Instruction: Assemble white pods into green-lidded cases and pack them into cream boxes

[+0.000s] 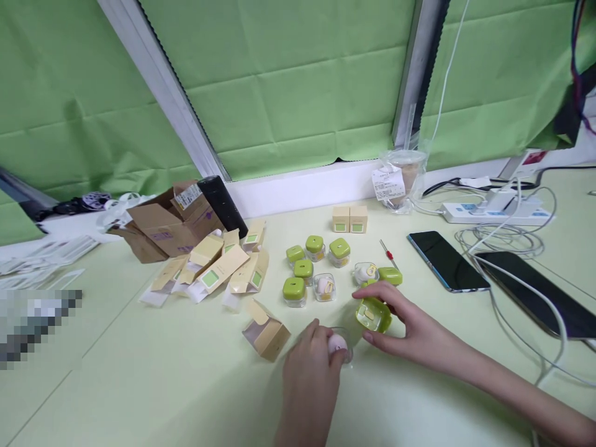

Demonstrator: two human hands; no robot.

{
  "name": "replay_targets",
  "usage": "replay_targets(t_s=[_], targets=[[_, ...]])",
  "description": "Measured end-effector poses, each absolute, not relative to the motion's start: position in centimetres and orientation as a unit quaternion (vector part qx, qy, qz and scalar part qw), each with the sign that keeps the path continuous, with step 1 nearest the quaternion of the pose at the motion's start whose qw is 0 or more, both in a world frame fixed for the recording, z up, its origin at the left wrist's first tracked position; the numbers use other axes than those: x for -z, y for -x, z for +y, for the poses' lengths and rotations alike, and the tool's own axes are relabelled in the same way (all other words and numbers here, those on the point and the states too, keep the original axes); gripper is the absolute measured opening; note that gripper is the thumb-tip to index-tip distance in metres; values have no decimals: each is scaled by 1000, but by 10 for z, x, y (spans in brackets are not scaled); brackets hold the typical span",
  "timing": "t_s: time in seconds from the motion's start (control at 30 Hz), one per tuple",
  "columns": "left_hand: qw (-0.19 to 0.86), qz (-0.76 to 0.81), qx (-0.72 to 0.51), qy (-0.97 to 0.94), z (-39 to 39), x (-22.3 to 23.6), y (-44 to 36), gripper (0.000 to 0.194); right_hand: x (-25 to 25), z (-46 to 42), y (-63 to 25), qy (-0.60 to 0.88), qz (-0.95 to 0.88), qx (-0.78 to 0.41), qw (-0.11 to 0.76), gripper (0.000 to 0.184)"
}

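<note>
My left hand (311, 366) is closed around a small clear container (348, 355) on the table, with a pale pinkish egg-shaped thing (336, 343) inside it. Just to the right, my right hand (395, 316) pinches a green lid (372, 315) tilted so that its hollow underside shows. Behind the hands stand several little clear boxes with green lids (295, 290). Two clear boxes are uncovered: one uncovered box (325, 287) among them, and another uncovered box (365, 273) beside a loose green lid (390, 275). An opened small carton (267, 330) lies left of my left hand.
Several opened cartons (223, 267) are piled at the left before a brown cardboard box (172, 223) and a black cylinder (222, 205). Two closed cartons (349, 220) stand at the back. A red-handled screwdriver (389, 254), phone (447, 261), cables and power strip (493, 212) lie right.
</note>
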State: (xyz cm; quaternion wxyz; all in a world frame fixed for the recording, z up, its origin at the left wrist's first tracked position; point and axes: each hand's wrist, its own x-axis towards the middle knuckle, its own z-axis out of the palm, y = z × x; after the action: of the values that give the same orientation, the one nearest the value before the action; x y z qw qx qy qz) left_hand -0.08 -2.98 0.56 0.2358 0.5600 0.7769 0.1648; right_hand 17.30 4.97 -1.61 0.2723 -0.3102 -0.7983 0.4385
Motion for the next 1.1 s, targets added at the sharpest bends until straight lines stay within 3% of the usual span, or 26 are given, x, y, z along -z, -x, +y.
replay_targets(t_s=[0.17,0.43,0.6,0.73,0.83,0.93,1.03,1.1], targets=[[199,752,-112,-618,-25,-15,-2,22,10,49,-173,307,-791,-421,321,44],[149,729,-259,-616,-35,7,23,13,7,51,-174,309,-789,-408,340,43],[207,699,-383,-568,-40,7,17,18,8,45,-171,294,-796,-420,322,50],[423,593,-553,-404,-44,-1,7,43,-5,38,-160,206,-819,-438,308,51],[551,493,-617,-270,-47,2,3,49,-19,39,-149,131,-846,-439,274,46],[565,454,-663,-186,-55,14,5,49,-24,44,-139,122,-860,-412,277,47],[511,473,-705,-131,-69,28,7,44,-18,50,-130,207,-895,-300,257,19],[476,491,-718,-128,-78,36,8,39,-14,52,-123,249,-930,-191,190,13]])
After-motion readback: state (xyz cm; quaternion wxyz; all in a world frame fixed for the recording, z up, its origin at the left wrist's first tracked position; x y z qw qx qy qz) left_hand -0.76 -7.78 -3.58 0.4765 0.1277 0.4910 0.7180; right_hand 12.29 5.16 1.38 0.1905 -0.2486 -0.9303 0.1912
